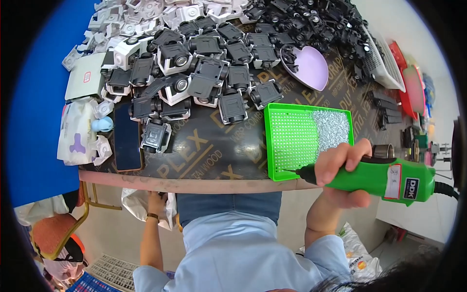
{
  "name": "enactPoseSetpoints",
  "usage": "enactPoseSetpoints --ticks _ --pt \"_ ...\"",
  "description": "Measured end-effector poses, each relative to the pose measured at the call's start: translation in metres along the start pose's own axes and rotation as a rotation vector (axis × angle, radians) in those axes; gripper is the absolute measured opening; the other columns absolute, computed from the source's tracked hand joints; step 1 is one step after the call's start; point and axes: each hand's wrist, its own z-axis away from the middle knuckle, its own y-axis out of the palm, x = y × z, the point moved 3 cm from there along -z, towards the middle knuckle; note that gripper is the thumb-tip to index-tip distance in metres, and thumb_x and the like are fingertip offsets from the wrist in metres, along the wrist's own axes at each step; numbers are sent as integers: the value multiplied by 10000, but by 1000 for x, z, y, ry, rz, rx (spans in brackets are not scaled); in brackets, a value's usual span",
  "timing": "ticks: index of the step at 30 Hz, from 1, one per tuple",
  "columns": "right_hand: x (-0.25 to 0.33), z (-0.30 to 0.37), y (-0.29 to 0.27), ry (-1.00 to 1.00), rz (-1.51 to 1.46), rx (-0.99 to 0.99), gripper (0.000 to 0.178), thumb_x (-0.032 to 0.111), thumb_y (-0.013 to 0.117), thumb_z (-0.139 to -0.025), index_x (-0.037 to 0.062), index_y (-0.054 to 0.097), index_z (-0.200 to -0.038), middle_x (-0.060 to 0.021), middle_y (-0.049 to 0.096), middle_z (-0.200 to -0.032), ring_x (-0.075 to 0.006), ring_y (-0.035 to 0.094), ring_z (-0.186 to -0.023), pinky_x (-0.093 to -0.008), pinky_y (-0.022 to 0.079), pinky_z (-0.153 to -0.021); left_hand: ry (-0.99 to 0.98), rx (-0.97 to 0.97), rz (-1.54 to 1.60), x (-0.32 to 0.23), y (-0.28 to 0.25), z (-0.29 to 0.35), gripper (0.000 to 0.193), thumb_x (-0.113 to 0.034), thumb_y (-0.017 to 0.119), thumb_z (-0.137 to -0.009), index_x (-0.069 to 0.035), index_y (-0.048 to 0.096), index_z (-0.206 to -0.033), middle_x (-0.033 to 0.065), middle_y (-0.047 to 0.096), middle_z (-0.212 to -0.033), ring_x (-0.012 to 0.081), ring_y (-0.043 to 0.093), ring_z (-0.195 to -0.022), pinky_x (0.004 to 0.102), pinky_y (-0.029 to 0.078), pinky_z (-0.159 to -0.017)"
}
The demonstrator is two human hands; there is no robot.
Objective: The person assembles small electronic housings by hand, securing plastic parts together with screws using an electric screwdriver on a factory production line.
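My right hand (340,170) is wrapped round a green electric screwdriver (379,181). The tool lies nearly level, its thin bit pointing left over the near edge of a bright green tray (292,141). Rows of small holes cover the tray's left part, and a heap of small silvery screws (332,127) fills much of its right. Below the table's front edge, my left hand (154,203) reaches down beside a white plastic bag (134,204). Its fingers are largely hidden, so whether they hold anything does not show.
Black-and-white toy car bodies (209,80) crowd the table's middle, with white parts (141,19) and black parts (311,24) piled behind. A lilac dish (311,68) sits behind the tray. A phone (127,138) and a tissue pack (77,134) lie at the left. A metal cup (383,151) stands right.
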Motion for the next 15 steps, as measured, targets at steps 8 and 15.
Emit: enactPoseSetpoints --ticks 8,15 --pt "-16 -2 -9 75 37 17 665 553 811 -742 83 394 -961 -91 584 -756 -149 539 -580 -251 464 -527 -260 664 574 -217 -248 -45 185 -163 666 -913 4 637 -986 58 689 -826 141 681 -786 265 501 -659" --pt "-22 -1 0 37 110 59 648 550 808 -747 80 420 -969 -96 599 -755 -149 544 -582 -261 458 -533 281 -348 188 -305 -303 -76 246 -69 767 -802 -6 608 -979 95 617 -907 172 557 -709 272 444 -603"
